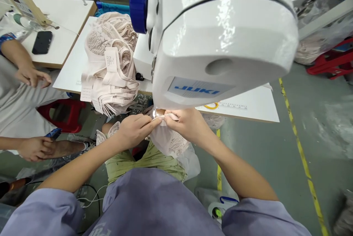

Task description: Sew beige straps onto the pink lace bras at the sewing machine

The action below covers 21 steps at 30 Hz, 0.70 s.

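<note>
Garment [173, 138] (pale, lace-edged) lies beneath the sewing machine head [223, 44], draped over the lap. Left hand [135, 130] nearly closed, pinching its edge; right hand [189, 122] likewise, fingertips closed on the same edge. Stacked garments [111, 66] rest on the white table [73, 59].

Ct.: 1 sewing mach. [226, 37], 1 blue knob [138, 2], 2 tables [64, 17], 1 ph. [42, 42], 1 garment pile [110, 66], 1 yellow ring [211, 108], 2 yellow floor lines [300, 147], 1 L hand [134, 130], 1 R hand [190, 123], 1 held cloth [163, 138], 2 hands nearby [31, 76], approx.
</note>
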### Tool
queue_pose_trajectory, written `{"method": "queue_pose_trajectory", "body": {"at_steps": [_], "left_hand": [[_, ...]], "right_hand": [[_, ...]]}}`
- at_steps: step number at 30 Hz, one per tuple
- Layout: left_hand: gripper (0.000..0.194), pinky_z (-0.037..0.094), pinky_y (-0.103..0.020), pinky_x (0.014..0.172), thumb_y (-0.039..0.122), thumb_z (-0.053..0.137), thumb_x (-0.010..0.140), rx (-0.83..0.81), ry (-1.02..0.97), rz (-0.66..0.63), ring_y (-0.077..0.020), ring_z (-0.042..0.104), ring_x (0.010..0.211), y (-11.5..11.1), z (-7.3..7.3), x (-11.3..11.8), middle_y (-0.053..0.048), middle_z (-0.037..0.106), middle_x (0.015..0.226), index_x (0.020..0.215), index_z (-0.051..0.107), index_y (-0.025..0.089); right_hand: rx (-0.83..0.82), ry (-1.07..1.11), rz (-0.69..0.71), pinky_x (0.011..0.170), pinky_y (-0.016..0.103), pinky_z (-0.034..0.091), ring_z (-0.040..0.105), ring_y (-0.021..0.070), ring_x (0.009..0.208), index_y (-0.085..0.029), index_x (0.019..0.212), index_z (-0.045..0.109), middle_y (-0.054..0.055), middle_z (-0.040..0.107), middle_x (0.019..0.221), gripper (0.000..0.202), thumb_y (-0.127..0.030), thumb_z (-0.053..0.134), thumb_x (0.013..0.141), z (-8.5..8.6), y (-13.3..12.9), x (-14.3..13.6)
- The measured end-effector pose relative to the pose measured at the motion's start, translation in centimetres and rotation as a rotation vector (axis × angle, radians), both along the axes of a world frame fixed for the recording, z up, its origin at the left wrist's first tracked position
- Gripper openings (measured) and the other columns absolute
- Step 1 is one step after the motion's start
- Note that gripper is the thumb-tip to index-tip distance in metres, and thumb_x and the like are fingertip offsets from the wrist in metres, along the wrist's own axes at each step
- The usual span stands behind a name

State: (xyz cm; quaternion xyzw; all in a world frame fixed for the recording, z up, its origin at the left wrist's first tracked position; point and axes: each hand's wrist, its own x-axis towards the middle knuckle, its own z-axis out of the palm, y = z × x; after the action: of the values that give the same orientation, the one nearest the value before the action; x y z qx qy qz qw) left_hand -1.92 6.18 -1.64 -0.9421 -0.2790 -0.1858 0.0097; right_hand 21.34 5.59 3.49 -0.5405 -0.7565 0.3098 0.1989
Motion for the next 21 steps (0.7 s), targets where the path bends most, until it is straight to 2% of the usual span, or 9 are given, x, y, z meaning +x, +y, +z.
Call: {"method": "queue_pose_trajectory", "body": {"at_steps": [2,4,7,10,12,14,16,19,21], "left_hand": [[0.041,0.040,-0.024,0.057,0.014,0.043,0.096,-0.043,0.050,0.019,-0.0139,0.058,0.065,-0.1,0.4,0.2,-0.001,0.064,0.076,0.134,0.057,0.024],[0.040,0.033,-0.023,0.050,0.016,0.042,0.097,-0.061,0.108,0.067,-0.0140,0.055,0.058,-0.3,1.1,0.8,0.000,0.060,0.069,0.133,0.056,0.023],[0.037,0.023,-0.024,0.045,0.016,0.041,0.096,-0.121,0.186,0.139,-0.0141,0.051,0.052,-0.8,2.1,1.6,0.001,0.057,0.063,0.130,0.055,0.020],[0.038,0.020,-0.025,0.045,0.014,0.042,0.095,-0.175,0.244,0.159,-0.0140,0.051,0.052,-0.5,2.6,1.6,0.002,0.056,0.063,0.131,0.053,0.021],[0.044,0.021,-0.025,0.046,0.011,0.044,0.094,-0.157,0.285,0.072,-0.0137,0.053,0.056,0.4,2.7,1.0,0.002,0.056,0.065,0.136,0.049,0.022],[0.050,0.020,-0.027,0.047,0.007,0.045,0.093,-0.107,0.320,-0.073,-0.0135,0.053,0.058,1.5,2.8,0.3,0.002,0.056,0.068,0.140,0.046,0.024],[0.053,0.019,-0.028,0.048,0.004,0.043,0.092,-0.054,0.341,-0.168,-0.0137,0.053,0.059,2.6,2.8,-0.2,0.002,0.056,0.068,0.140,0.046,0.025],[0.046,0.015,-0.030,0.048,0.007,0.044,0.093,-0.026,0.336,-0.140,-0.0143,0.051,0.056,3.0,2.8,0.0,0.003,0.056,0.066,0.136,0.050,0.024],[0.044,0.015,-0.030,0.047,0.010,0.046,0.092,-0.043,0.319,-0.086,-0.0141,0.050,0.052,2.4,2.8,0.4,0.003,0.056,0.064,0.134,0.049,0.024]], "right_hand": [[0.020,-0.008,-0.020,0.059,0.029,0.031,0.048,0.0140,0.061,-0.022,0.071,0.064,-0.001,0.056,0.063,0.024,-0.023,0.052,0.092,-0.7,-0.4,0.0],[0.137,-0.019,-0.093,0.071,0.031,0.041,0.059,0.0200,0.081,-0.024,0.088,0.072,0.004,0.067,0.085,0.019,-0.030,0.055,0.095,-1.9,-1.1,-0.1],[0.435,-0.064,-0.239,0.095,0.044,0.042,0.057,0.0290,0.109,-0.029,0.107,0.073,0.009,0.066,0.109,0.021,-0.036,0.059,0.094,-4.5,-2.5,-0.4],[0.622,-0.064,-0.268,0.099,0.049,0.040,0.057,0.0279,0.107,-0.036,0.113,0.072,0.007,0.064,0.108,0.025,-0.029,0.063,0.091,-6.4,-3.3,-0.6],[0.687,-0.063,-0.286,0.098,0.047,0.042,0.059,0.0253,0.101,-0.037,0.112,0.073,0.006,0.064,0.104,0.027,-0.025,0.064,0.089,-6.8,-3.4,-0.7],[0.687,-0.072,-0.301,0.095,0.045,0.044,0.060,0.0236,0.097,-0.036,0.108,0.074,0.005,0.065,0.099,0.025,-0.023,0.065,0.088,-6.7,-3.2,-0.8],[0.610,-0.013,-0.297,0.088,0.040,0.048,0.062,0.0216,0.093,-0.034,0.106,0.073,0.005,0.065,0.095,0.023,-0.023,0.063,0.090,-6.6,-3.2,-0.9],[0.422,0.260,-0.335,0.077,0.033,0.052,0.062,0.0163,0.082,-0.030,0.117,0.064,0.005,0.060,0.100,0.025,-0.026,0.059,0.093,-7.7,-3.8,-1.2],[0.312,0.487,-0.394,0.076,0.032,0.054,0.063,0.0139,0.078,-0.028,0.129,0.049,0.007,0.056,0.111,0.038,-0.031,0.060,0.093,-8.9,-4.6,-1.5]]}}
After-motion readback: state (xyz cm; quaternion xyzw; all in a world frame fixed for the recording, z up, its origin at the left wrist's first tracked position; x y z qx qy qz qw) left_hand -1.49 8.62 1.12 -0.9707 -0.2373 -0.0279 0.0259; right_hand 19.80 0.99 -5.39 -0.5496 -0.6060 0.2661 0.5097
